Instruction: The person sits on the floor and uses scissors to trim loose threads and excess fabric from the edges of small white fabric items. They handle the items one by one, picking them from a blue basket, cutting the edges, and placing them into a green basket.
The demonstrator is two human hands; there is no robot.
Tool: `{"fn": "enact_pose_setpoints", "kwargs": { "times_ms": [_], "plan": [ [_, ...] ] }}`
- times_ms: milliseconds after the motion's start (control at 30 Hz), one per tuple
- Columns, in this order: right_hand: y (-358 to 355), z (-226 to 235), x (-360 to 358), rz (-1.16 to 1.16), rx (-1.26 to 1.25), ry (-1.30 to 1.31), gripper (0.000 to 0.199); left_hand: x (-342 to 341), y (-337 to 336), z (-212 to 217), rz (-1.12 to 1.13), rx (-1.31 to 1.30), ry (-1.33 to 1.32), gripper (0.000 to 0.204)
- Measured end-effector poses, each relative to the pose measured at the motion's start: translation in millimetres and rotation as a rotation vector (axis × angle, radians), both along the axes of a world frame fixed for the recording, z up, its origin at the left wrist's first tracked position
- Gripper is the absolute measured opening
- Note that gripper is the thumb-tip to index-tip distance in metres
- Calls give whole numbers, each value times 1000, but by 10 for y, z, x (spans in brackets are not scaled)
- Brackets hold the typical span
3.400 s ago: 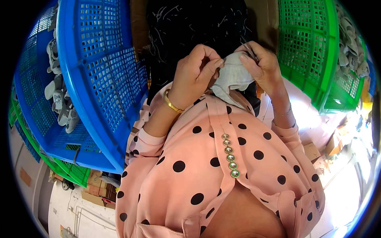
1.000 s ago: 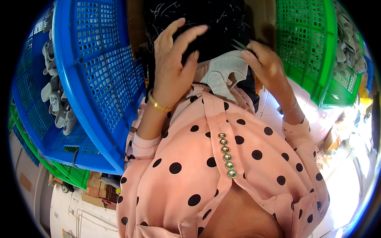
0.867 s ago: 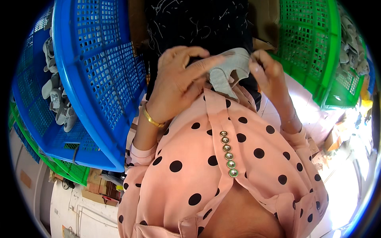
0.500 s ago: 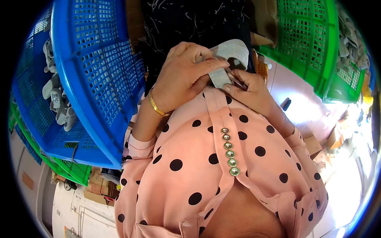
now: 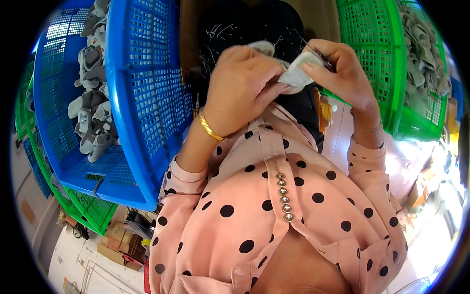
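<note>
My left hand [image 5: 242, 85], with a gold bangle at the wrist, and my right hand [image 5: 338, 73] both grip one small pale grey fabric piece [image 5: 298, 73] above my lap. The piece is folded between the fingers of both hands, and a rounded end of it [image 5: 262, 47] sticks out above my left knuckles. A thin pointed thing shows at my right fingertips; I cannot tell what it is. Behind the hands lies dark cloth [image 5: 245, 27] flecked with loose threads. My pink dotted blouse fills the lower view.
A blue plastic basket [image 5: 142, 103] holding several grey pieces [image 5: 93, 103] stands at my left, with green crates [image 5: 83, 210] under it. A green basket [image 5: 391, 68] with more grey pieces [image 5: 423, 49] stands at my right. Cardboard scraps lie on the floor at lower left.
My hands lifted the grey piece, lowered it toward my lap while turning it, and now hold it up again, folded between both hands.
</note>
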State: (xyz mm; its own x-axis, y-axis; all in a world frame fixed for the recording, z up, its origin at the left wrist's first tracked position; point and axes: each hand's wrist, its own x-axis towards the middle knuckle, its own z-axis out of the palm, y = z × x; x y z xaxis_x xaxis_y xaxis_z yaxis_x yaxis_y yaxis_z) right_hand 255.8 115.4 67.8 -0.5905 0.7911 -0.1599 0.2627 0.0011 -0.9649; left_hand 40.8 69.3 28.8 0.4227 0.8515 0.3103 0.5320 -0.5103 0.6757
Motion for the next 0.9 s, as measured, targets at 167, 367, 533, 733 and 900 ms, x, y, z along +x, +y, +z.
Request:
{"fn": "enact_pose_setpoints", "kwargs": {
  "times_ms": [167,367,533,733,900],
  "plan": [
    [-127,-313,-158,-235,-229,6,28,80,-358,-165,190,-479,-379,12],
    [-361,-881,-220,-359,-569,109,27,115,-571,-475,360,-451,-247,14],
    [-397,-917,-229,-454,-451,26,28,170,-536,-446,348,-258,-197,18],
    [-369,-961,-175,-395,-311,46,30,163,-432,-605,269,12,-90,17],
    [-355,-935,-207,-442,-380,64,30,174,-421,-630,304,-152,-74,9]
  ]
}}
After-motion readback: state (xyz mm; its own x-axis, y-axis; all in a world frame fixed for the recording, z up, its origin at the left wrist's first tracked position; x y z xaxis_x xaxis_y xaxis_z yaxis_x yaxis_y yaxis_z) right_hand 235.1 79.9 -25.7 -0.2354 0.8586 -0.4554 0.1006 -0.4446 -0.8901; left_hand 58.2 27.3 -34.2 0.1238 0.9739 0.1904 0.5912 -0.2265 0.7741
